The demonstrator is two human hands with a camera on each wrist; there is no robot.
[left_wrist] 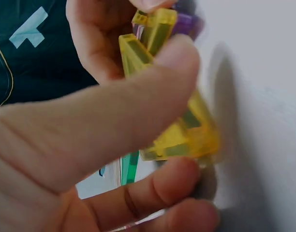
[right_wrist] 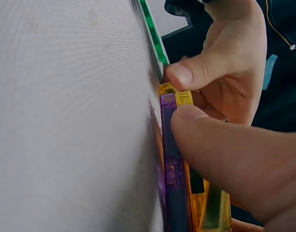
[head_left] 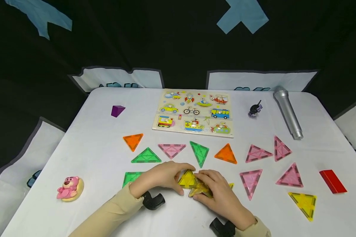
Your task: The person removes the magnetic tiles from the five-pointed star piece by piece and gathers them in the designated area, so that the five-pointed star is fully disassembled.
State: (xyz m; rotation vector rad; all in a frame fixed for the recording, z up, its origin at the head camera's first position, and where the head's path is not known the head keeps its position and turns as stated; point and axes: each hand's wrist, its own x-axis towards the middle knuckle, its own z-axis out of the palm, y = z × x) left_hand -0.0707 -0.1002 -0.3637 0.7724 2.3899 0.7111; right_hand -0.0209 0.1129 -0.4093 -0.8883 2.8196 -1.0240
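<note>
My left hand pinches a translucent yellow triangular magnetic tile between thumb and fingers, low over the white table. Beside it, my right hand grips more yellow triangular tiles, stacked and partly overlapping the first. In the right wrist view a purple tile lies against the yellow ones, under the right thumb; from the head it is hidden. A yellow corner sticks out past the right fingers. A green triangular tile is partly covered by the left forearm.
Loose triangular tiles lie around: green, orange, several pink and a yellow one. Behind is a vehicle puzzle board. A silver microphone-like tube, red block, purple block and pink bear figure stand farther out.
</note>
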